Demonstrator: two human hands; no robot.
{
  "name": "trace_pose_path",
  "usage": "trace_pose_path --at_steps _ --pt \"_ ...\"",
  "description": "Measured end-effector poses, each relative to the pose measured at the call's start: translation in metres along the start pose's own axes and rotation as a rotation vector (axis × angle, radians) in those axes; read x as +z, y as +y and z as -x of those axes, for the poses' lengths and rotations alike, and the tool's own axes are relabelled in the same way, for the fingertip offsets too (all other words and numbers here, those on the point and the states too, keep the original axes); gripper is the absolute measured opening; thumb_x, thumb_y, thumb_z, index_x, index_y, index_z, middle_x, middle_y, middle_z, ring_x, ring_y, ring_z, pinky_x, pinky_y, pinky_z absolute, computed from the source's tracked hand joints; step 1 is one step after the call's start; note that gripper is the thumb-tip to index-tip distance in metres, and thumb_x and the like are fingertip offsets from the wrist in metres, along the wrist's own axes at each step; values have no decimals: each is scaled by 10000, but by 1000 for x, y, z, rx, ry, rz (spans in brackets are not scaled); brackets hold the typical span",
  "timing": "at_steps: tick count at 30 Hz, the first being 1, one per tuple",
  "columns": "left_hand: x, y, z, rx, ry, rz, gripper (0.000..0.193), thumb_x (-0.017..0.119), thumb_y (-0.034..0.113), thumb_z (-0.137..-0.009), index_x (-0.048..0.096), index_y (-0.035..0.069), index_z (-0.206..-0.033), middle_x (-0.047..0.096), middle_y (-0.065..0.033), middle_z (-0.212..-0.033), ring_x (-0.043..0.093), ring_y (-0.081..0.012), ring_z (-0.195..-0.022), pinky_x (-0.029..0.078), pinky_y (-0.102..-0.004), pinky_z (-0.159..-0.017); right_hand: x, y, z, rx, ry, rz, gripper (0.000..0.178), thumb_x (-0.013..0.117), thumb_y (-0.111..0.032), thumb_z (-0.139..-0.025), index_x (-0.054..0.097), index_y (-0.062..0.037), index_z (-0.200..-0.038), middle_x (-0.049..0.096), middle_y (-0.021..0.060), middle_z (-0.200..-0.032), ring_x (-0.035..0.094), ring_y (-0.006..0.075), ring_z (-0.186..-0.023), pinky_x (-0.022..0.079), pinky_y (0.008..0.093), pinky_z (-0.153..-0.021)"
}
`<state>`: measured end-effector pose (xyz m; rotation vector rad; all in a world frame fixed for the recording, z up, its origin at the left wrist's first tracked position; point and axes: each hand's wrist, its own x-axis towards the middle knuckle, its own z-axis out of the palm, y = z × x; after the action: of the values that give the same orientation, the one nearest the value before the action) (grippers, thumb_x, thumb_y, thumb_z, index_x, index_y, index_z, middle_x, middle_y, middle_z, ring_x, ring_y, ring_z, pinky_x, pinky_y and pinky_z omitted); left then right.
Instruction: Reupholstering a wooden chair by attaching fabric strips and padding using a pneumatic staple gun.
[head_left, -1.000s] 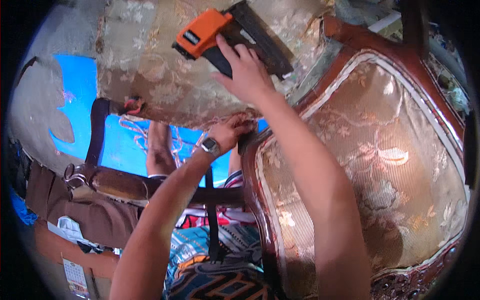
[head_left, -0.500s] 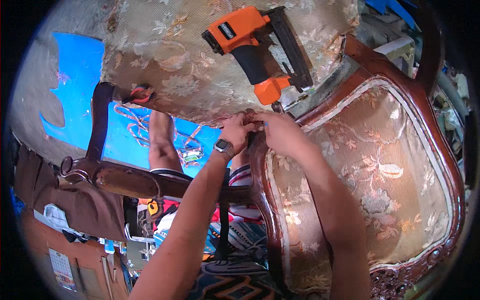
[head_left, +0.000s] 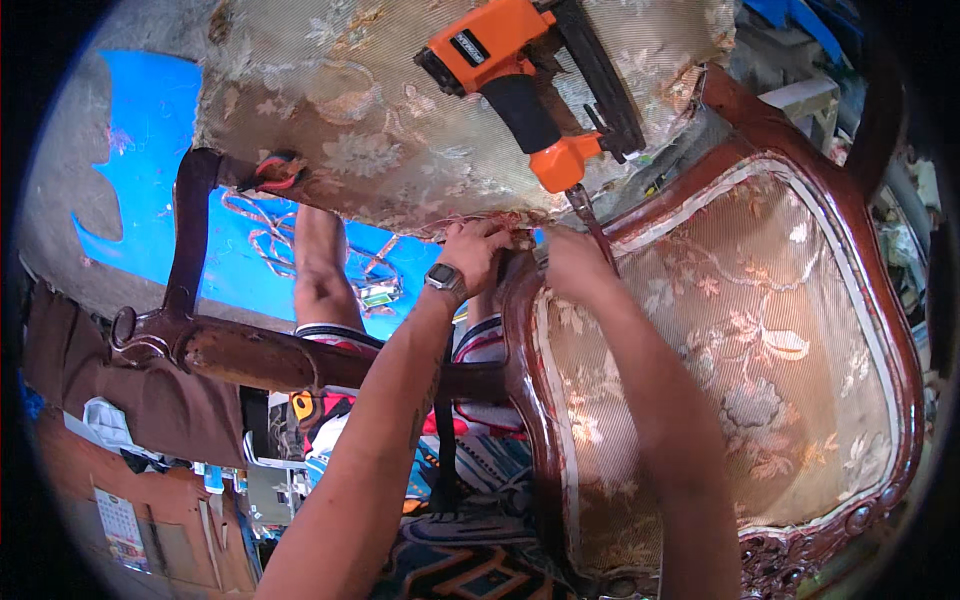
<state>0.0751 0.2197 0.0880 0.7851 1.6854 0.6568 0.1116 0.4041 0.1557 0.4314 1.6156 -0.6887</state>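
My left hand (head_left: 472, 250), with a watch at the wrist, has its fingers closed on the frayed edge of the seat fabric (head_left: 370, 125), beside the corner where the seat meets the backrest frame. Just to its right is my right hand (head_left: 580, 265), smeared by motion, near the same corner. Its fingers are too blurred to read. On the floral tan seat lies an orange and black staple gun (head_left: 520, 95), its air hose fitting pointing toward my right hand. The dark wood chair frame (head_left: 520, 340) runs below both hands.
The padded backrest (head_left: 740, 350), edged with a pale strip, fills the right side. Red-handled pliers (head_left: 278, 172) rest at the seat's left corner, by the wooden armrest (head_left: 250, 358). A blue sheet (head_left: 150, 150) with a tangled strip (head_left: 270, 240) covers part of the floor.
My right hand has pulled away from my left hand, slightly right and down. The chair and staple gun appear shifted a little, the gun up and right. My left hand stays at the fabric edge.
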Motion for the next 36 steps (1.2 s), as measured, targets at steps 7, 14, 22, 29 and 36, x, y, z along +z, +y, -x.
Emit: trace_pose_path --at_steps 7,14,22,29,36 --pt "-5 3 4 24 0 -25 260 509 136 -774 622 199 -1000 566 -98 -1111 505 -285 -1068 341 -443 -895 -2 -11 -11 61 -143 126 376 457 -121 -755 592 -25 -1092 592 206 -1108 537 345 -1076 395 455 -923" --pt "-18 11 9 -32 -40 -2 322 519 183 -782 645 251 -1070 559 -98 -1108 485 -294 -1056 344 -438 -891 -7 -9 -18 144 -250 88 369 486 -142 -697 636 -60 -1024 625 219 -1003 590 363 -973 445 443 -855" --pt "-13 8 3 -76 31 139 218 591 267 -795 673 193 -982 603 -113 -1057 534 -291 -1028 361 -467 -883 -27 -12 14 -9 206 -819 279 491 -48 -848 584 -28 -1110 659 128 -935 637 188 -773 493 298 -714" --pt "-40 -3 -24 -128 -180 200 215 588 257 -786 666 123 -935 657 -110 -925 598 -319 -907 420 -429 -842 -95 -30 29 1 165 -687 257 520 -140 -891 574 -33 -1118 625 58 -853 595 89 -722 470 244 -635" --pt "-35 3 -24 -46 -141 271 155 593 189 -757 667 155 -890 646 -102 -942 590 -293 -935 402 -446 -867 -6 -9 2 -123 162 -99 310 511 2 -770 604 -11 -1065 622 218 -940 597 374 -850 476 403 -781"
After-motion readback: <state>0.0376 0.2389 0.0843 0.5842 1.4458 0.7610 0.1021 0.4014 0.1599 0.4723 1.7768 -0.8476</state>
